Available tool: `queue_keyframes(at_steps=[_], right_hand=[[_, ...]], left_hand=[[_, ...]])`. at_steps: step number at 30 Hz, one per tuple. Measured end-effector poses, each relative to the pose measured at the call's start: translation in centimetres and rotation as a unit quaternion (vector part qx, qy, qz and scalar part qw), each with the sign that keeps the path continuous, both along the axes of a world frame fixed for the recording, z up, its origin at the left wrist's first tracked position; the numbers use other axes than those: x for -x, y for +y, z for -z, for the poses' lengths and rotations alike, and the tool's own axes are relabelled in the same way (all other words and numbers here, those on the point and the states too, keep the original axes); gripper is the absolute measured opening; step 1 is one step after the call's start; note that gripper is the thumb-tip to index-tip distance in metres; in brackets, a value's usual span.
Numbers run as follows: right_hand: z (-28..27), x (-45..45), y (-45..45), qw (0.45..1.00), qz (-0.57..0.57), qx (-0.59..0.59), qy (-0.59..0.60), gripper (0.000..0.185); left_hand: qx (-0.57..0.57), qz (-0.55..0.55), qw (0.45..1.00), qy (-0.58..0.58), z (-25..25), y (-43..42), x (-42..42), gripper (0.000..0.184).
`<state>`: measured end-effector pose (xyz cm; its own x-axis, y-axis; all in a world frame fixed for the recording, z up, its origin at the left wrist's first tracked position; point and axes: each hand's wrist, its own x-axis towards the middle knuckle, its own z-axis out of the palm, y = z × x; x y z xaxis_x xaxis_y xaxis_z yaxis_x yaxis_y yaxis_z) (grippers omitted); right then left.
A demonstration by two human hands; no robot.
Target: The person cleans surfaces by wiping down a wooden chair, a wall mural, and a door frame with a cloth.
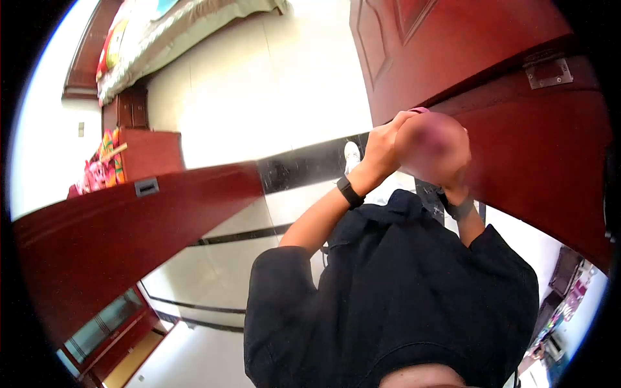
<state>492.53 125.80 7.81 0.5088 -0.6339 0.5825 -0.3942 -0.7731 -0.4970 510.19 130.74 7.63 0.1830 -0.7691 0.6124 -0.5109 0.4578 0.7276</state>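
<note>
My left hand [386, 142] is raised against the dark red wooden door [414, 58], its fingers curled. A sliver of something pink [419, 110] shows at its fingertips; its kind is unclear. Beside it, my right hand [460, 169] comes up close to the same spot, and a round blurred patch hides most of its fingers. What lies between the two hands cannot be made out. Both wrists wear dark bands, the left one a black watch [350, 192].
A metal hinge [548, 73] is on the door's edge at right. Another red wooden panel [129, 226] with a latch plate [147, 187] stands at left. Beyond the black threshold strip [304, 167] are a bed [174, 29] and a red cabinet [152, 155]. A white shoe [351, 154] is below my hands.
</note>
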Motion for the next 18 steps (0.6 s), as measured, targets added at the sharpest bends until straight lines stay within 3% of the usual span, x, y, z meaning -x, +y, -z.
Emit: queue_keyframes(at_steps=[4, 9, 12, 18], right_hand=[[-2.9, -0.9, -3.5, 0.988, 0.137, 0.071, -0.002, 0.046], [-3.2, -0.7, -8.3, 0.952, 0.24, 0.124, -0.14, 0.045], [-3.1, -1.6, -9.8, 0.935, 0.296, 0.089, -0.176, 0.037], [1.8, -2.8, -9.9, 0.917, 0.351, 0.089, -0.165, 0.036]], left_hand=[[0.036, 0.038, 0.998, -0.044, -2.8, -6.0, -0.7, 0.039], [0.134, 0.117, 0.983, -0.046, -7.4, -13.0, 0.3, 0.038], [0.148, 0.134, 0.979, -0.04, -8.3, -16.2, 1.2, 0.035], [0.111, 0.207, 0.971, -0.043, -3.3, -19.1, 0.9, 0.023]])
